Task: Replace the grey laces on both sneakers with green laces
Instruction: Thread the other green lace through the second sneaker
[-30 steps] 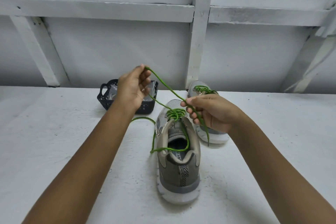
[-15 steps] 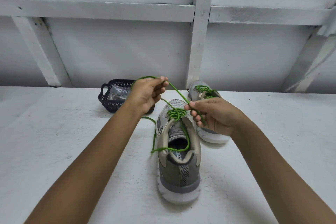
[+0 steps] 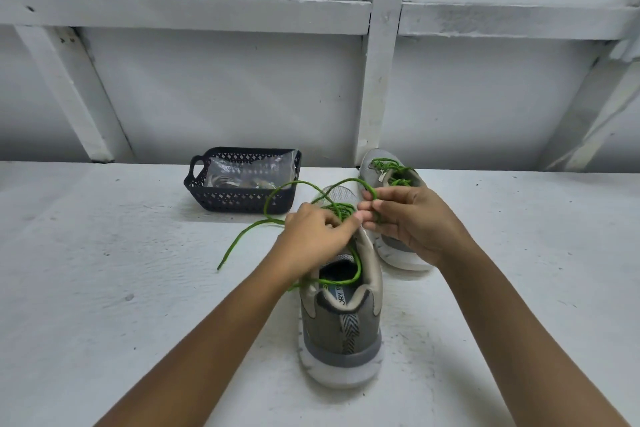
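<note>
Item 1: near sneaker [image 3: 341, 333], grey and beige with a white sole, upright on the white table [image 3: 104, 288], heel toward the viewer and toe pointing away, with a striped pull tab on the heel. Item 2: green lace [image 3: 359, 270], threaded in the near sneaker. One slack loop lies across the shoe's opening. Another arcs through the air from the right hand leftward in front of the basket. A free end trails onto the table left of the shoe. Item 3: left hand [image 3: 318, 239], over the tongue of the near sneaker, fingers curled and clenched on strands of the green lace near the top eyelets; which strand it holds is hidden by the fingers. Item 4: right hand [image 3: 412, 222], just right of the left hand, the fingertips of the two nearly meeting. Its thumb and forefinger pinch the green lace where the raised loop begins, and the other fingers are curled beneath. Item 5: far sneaker [image 3: 375, 159], grey with a white sole, beyond and to the right of the near one, partly covered by the right hand, with a second green lace [image 3: 391, 172] laced through it. Item 6: basket [image 3: 242, 199], black perforated plastic with a side handle, on the table left of the far sneaker. It holds a clear plastic bag [image 3: 249, 172] whose contents are indistinct. Item 7: wall [image 3: 225, 90], white panel with white-painted beams, an upright post and diagonal braces.
</note>
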`<state>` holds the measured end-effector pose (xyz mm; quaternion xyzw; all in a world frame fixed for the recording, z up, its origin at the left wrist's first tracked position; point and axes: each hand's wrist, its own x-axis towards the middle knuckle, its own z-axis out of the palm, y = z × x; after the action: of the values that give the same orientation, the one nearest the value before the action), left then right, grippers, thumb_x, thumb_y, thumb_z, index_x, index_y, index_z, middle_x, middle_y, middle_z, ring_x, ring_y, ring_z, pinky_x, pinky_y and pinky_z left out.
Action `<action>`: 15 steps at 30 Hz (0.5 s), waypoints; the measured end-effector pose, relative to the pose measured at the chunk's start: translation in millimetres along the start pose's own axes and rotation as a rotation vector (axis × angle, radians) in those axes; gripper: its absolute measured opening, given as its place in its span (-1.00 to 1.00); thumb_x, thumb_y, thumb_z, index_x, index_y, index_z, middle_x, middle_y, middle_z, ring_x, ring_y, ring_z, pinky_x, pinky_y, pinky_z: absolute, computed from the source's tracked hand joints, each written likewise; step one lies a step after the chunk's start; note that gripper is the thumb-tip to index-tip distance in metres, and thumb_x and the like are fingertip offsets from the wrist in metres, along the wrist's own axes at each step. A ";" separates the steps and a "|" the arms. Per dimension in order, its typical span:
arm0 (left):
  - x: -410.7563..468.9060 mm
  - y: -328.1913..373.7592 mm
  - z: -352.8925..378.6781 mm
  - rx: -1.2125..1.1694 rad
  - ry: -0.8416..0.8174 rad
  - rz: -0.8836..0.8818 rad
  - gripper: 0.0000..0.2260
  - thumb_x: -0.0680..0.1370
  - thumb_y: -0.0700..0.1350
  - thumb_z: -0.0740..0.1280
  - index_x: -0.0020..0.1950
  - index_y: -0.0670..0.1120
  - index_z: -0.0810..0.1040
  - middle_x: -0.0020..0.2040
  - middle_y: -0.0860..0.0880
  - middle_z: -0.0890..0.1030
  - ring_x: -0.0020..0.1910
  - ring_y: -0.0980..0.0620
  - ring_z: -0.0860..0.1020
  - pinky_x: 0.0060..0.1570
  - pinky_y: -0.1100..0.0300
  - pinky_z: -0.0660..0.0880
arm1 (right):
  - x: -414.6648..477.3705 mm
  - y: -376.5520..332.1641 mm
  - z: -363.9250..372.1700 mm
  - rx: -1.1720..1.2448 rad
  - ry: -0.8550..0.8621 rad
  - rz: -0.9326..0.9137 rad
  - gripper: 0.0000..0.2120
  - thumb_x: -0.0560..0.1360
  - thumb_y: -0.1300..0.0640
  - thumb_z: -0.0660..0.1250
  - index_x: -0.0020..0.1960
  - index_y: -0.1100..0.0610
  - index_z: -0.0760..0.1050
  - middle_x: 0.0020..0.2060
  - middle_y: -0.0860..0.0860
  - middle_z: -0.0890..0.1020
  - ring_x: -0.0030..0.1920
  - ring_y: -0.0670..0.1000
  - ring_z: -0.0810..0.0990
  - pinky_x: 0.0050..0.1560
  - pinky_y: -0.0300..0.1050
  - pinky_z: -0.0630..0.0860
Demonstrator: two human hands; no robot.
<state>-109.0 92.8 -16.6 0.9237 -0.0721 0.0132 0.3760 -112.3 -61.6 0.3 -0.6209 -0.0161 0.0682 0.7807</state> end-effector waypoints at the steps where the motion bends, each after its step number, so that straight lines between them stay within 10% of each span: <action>1: -1.3 0.0 0.2 -0.031 0.002 0.004 -0.49 0.52 0.16 0.26 -0.58 -0.03 0.36 -0.32 -0.18 0.43 0.04 -0.28 0.48 -0.07 0.06 0.38 | 1.3 3.0 1.9 -0.030 0.028 -0.023 -0.81 0.56 0.43 0.15 -0.09 0.28 0.51 -0.30 0.10 0.65 -0.32 -0.06 0.67 -0.24 -0.23 0.62; 9: 0.4 -15.7 3.5 -0.516 -0.117 -0.038 -0.89 0.51 -0.25 0.23 -0.21 -0.14 0.48 -0.24 -0.12 0.40 -0.24 0.03 0.39 -0.17 0.16 0.35 | 6.3 21.6 11.2 -0.317 0.202 -0.209 -0.84 0.51 0.29 0.33 -0.03 0.10 0.63 -0.40 -0.17 0.62 -0.42 -0.29 0.51 -0.41 -0.46 0.40; 15: 0.7 -19.3 8.2 -0.758 -0.108 -0.048 -0.75 0.51 -0.37 0.22 -0.30 -0.12 0.53 -0.35 0.04 0.52 -0.43 0.29 0.51 -0.36 0.48 0.44 | 5.6 30.1 13.0 -0.295 0.213 -0.243 -0.81 0.50 0.35 0.32 0.02 0.12 0.59 -0.37 0.04 0.58 -0.45 -0.21 0.49 -0.37 -0.36 0.48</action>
<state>-105.8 100.6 -35.8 0.7198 -0.0697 -0.0720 0.6869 -110.8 -41.7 -26.3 -0.7256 -0.0179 -0.0954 0.6813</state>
